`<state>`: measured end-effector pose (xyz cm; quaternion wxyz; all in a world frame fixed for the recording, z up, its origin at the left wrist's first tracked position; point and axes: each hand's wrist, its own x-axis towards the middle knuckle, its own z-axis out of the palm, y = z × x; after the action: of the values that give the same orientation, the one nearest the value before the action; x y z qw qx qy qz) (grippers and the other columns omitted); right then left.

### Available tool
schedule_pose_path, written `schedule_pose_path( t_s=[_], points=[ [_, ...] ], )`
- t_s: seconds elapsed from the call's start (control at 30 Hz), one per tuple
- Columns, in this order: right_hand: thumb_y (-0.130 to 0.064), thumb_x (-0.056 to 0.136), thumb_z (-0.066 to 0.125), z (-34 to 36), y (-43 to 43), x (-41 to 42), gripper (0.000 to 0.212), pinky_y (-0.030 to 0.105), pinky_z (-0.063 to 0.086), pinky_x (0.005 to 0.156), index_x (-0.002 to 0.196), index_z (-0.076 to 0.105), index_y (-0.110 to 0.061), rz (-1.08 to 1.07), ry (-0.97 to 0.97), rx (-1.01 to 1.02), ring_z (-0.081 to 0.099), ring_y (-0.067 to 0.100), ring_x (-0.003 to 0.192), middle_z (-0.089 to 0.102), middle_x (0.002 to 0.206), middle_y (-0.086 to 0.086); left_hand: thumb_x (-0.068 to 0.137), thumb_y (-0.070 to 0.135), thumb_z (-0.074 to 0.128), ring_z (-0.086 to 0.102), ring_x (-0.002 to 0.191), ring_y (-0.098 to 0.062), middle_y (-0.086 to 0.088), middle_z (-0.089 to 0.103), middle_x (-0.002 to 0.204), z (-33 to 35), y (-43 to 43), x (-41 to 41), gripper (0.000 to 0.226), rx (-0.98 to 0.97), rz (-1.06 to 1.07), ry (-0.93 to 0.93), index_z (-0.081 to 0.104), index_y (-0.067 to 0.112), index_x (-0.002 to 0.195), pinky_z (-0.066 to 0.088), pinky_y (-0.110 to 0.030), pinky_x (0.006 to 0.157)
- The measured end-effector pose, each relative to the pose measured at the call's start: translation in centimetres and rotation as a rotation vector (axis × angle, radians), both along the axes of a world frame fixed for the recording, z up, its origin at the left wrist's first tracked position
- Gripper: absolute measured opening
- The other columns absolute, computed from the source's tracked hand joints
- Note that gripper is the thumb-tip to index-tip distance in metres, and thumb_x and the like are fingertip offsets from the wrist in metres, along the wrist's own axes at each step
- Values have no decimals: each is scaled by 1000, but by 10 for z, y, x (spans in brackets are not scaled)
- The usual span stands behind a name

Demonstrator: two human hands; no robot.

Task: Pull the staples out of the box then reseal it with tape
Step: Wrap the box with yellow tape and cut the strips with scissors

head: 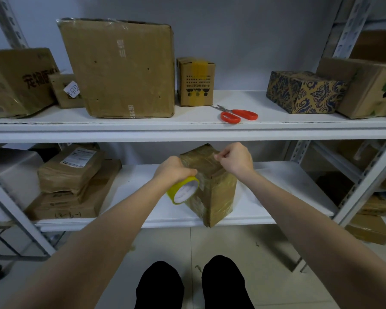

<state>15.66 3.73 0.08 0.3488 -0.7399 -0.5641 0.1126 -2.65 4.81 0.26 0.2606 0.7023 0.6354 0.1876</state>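
Left fingers grip one tape roll; right fingers pinch one box.

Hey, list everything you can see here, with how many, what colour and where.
taped box: one, brown, lower shelf's front edge, corner overhanging.
tape roll: one, yellow-rimmed, against the taped box.
scissors: one pair, orange handles, upper shelf, right of centre.
plain boxes: four, brown, upper shelf, three left, one far right.
small yellow-taped box: one, brown, upper shelf centre.
patterned box: one, blue and tan, upper shelf right.
flat parcels: stack, count unclear, brown, lower shelf left.
other boxes: count unclear, brown, neighbouring rack, right.
shelves: two, white.
left hand: one, grips the tape roll.
right hand: one, pinches at the taped box's top.
feet: two, black, floor, bottom centre.
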Motion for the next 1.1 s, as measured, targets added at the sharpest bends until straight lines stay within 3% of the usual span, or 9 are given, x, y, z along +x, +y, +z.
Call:
schedule_pose_path(
  t_s=[0.13,0.23,0.37,0.63,0.8,0.93,1.1],
  points=[
    [-40,86,69,-2,5,6,23,29,52,62,76,75,-20,-2,-42,-4,63,15,69,69,74,-4,78,31,69,58,102,-24,1,62,105,-1,8,12,29,141,-99,35,56,22,102,45,-30,82],
    [-38,86,68,-7,8,9,21,31,55,63,79,77,-20,4,-80,-12,65,18,72,71,76,-3,82,19,62,59,106,-25,-4,66,109,-6,15,20,34,187,-216,67,60,30,114,48,-31,86],
    [-37,86,68,-10,16,11,19,33,57,64,79,76,-21,3,-106,-18,65,19,70,72,74,-1,86,12,52,57,116,-17,4,66,121,-6,27,27,39,204,-307,166,68,33,115,48,-34,97],
    [-34,85,69,-18,27,13,13,36,59,69,84,76,-24,32,-204,-76,67,19,78,72,81,-2,85,9,48,49,126,-17,12,60,130,-9,39,40,48,120,-360,340,64,38,120,44,-37,103],
    [-36,84,64,-17,30,11,20,35,56,70,84,71,-17,24,-433,-85,66,24,82,69,82,2,83,7,49,52,124,-14,14,60,130,-15,42,39,48,73,-360,272,65,35,119,45,-32,102],
    [-42,87,61,-14,29,8,30,32,45,75,90,66,-13,9,-650,-51,63,28,92,68,90,7,83,8,53,55,121,-12,14,62,127,-17,42,37,45,74,-351,220,67,33,117,46,-31,100],
    [-58,79,66,-13,24,16,50,33,45,81,90,67,-10,-44,-672,-31,60,27,98,65,95,8,84,9,54,54,121,-12,13,61,128,-18,37,37,43,69,-350,180,67,32,118,46,-28,99]
  ],
)
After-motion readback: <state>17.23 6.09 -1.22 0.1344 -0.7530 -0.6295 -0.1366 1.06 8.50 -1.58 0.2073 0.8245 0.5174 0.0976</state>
